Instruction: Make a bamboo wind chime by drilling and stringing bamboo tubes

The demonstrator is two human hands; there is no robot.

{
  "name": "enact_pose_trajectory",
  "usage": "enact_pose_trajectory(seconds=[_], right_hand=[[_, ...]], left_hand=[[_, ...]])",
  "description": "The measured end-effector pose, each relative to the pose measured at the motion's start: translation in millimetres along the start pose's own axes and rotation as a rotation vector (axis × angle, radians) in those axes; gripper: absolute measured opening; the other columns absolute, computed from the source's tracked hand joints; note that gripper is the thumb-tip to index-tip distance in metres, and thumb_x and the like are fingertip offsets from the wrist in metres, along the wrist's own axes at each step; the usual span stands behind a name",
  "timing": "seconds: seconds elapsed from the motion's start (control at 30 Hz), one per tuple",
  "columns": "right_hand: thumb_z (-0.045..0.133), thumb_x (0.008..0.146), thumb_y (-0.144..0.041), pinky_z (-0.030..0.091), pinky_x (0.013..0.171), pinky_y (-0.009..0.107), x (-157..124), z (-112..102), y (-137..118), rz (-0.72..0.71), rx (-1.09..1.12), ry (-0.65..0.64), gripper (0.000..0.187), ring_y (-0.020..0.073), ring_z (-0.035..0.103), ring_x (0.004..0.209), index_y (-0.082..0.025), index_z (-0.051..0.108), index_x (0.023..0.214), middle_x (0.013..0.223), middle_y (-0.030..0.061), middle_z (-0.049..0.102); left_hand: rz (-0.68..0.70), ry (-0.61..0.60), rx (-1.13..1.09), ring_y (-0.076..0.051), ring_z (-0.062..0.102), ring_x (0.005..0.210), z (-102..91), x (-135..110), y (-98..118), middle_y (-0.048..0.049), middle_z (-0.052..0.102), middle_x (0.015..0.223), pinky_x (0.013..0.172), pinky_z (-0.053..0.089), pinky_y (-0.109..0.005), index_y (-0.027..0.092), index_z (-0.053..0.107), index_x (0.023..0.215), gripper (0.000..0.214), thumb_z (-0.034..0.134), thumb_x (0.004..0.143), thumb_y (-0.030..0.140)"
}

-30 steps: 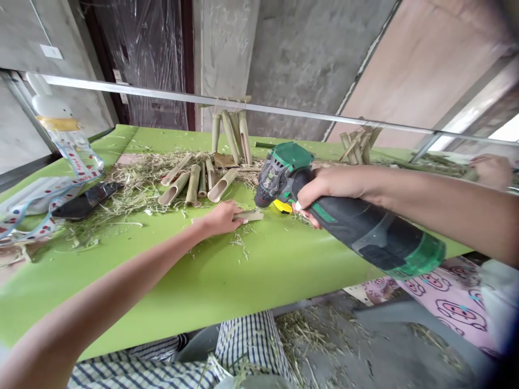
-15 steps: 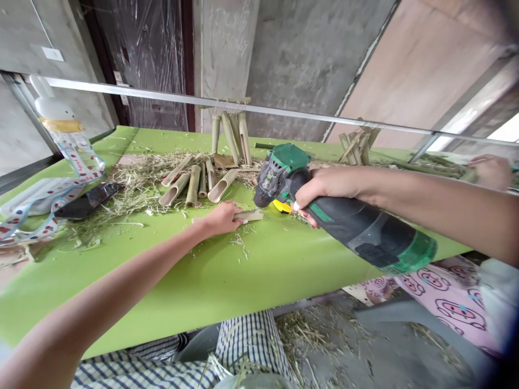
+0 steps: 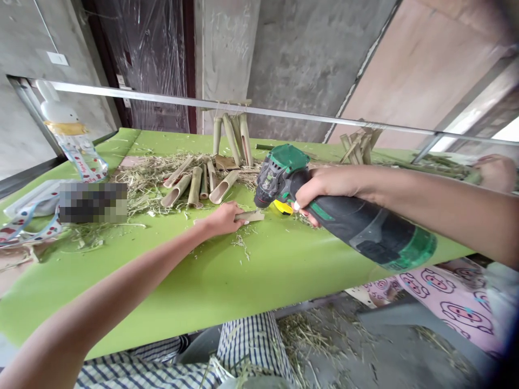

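While a rabbit-topped bottle (image 3: 77,143) stands well to the left of the left hand (image 3: 223,218), bamboo shavings (image 3: 141,175) and slant-cut bamboo tubes (image 3: 195,186) lie nearer, just beyond that hand on the green-covered bench (image 3: 227,281). Its fingers pinch a small bamboo piece (image 3: 254,216), whose free end points right. At that end, the nose of a green-and-black cordless drill (image 3: 340,216) points down; whether the bit touches the bamboo is too small to tell. Between the hands shows something yellow (image 3: 283,207). The right hand (image 3: 324,186) is wrapped around the drill's grip; well to its right is another person's hand (image 3: 497,170).
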State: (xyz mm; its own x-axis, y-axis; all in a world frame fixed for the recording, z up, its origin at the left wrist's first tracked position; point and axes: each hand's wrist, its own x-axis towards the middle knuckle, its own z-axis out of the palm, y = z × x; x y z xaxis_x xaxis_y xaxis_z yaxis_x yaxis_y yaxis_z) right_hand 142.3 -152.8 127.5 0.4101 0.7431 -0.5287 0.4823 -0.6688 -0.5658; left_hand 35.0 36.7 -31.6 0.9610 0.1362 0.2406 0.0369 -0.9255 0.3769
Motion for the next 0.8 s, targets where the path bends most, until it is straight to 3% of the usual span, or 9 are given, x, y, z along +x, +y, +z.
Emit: enact_pose_trajectory(seconds=[0.8], right_hand=[[0.065,0.063,-0.033,0.052,0.054,0.029,-5.1,1.4,3.0,-0.01,0.041,0.016,0.017,0.021,0.063,0.061,-0.019,0.055,0.061,0.057,0.006,0.061]], left_hand=[[-0.025,-0.028,-0.029,-0.016,0.051,0.073,-4.4,2.1,0.5,-0.0086,0.057,0.087,0.067,0.04,-0.028,0.013,0.068,0.087,0.024,0.051,0.08,0.028]])
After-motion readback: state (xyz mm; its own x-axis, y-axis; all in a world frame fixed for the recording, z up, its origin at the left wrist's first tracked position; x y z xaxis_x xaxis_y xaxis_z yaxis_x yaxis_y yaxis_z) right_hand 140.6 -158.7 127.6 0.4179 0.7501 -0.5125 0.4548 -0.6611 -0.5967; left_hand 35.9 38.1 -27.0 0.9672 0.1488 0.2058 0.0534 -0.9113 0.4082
